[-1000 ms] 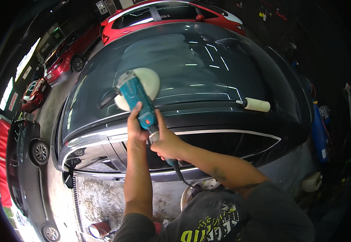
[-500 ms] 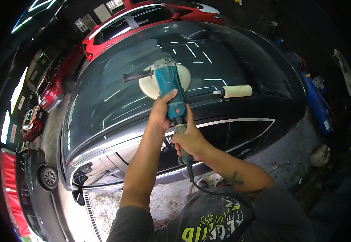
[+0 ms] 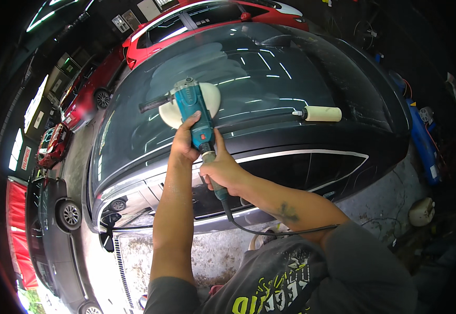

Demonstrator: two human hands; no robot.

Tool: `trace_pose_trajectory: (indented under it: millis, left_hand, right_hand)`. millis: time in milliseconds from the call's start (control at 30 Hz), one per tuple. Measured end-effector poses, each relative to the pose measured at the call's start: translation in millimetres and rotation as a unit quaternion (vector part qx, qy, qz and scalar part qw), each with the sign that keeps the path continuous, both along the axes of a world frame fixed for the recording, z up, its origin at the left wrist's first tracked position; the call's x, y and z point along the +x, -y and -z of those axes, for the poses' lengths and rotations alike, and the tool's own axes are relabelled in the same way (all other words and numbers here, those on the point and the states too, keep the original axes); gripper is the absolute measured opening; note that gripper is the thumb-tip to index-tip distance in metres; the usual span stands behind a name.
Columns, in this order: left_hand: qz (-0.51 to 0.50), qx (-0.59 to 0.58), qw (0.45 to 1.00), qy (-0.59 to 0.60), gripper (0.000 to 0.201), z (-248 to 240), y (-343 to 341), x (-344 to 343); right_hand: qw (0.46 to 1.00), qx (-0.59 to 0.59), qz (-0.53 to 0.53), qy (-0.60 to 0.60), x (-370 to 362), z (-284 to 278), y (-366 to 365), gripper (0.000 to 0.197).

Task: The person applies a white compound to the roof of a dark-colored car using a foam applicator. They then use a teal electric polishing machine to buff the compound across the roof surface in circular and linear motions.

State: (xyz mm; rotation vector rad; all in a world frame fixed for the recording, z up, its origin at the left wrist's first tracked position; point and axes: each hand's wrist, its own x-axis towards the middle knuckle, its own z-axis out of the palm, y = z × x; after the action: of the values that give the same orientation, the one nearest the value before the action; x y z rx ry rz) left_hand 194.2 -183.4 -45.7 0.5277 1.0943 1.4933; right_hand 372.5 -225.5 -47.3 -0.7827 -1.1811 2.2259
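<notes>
A teal electric car polisher lies with its round white pad against the dark roof of a car. My left hand grips the polisher's body, thumb along its top. Farther back, my right hand is wrapped round the rear handle, one finger stretched forward along the housing. The black side handle sticks out to the left, with no hand on it. From the rear handle a dark cord runs across my right arm. Hazy smears of compound show on the roof beyond the pad.
A cream bottle with a dark cap lies on its side on the roof, right of the polisher. Red cars stand beyond and at the left, a dark car at near left. A blue machine and a pale jug are at right.
The polisher and both hands have moved left across the roof relative to the bottle, the pad still on the surface. My view has also shifted a little.
</notes>
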Motion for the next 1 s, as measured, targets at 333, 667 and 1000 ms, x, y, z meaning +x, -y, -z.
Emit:
trace_pose_trajectory:
  millis: [333,667,1000]
  left_hand:
    - [-0.059,0.026,0.998,0.027,0.046,21,31,-76]
    - [-0.177,0.126,0.97,0.106,0.035,40,18,-30]
    - [-0.2,0.065,0.971,0.111,0.081,27,-107,129]
  right_hand:
    - [0.998,0.007,-0.067,-0.002,-53,1,11,0.13]
    - [0.937,0.292,-0.121,0.149,-16,-1,-40,0.108]
    - [0.712,0.535,0.05,0.452,112,-31,-72,0.077]
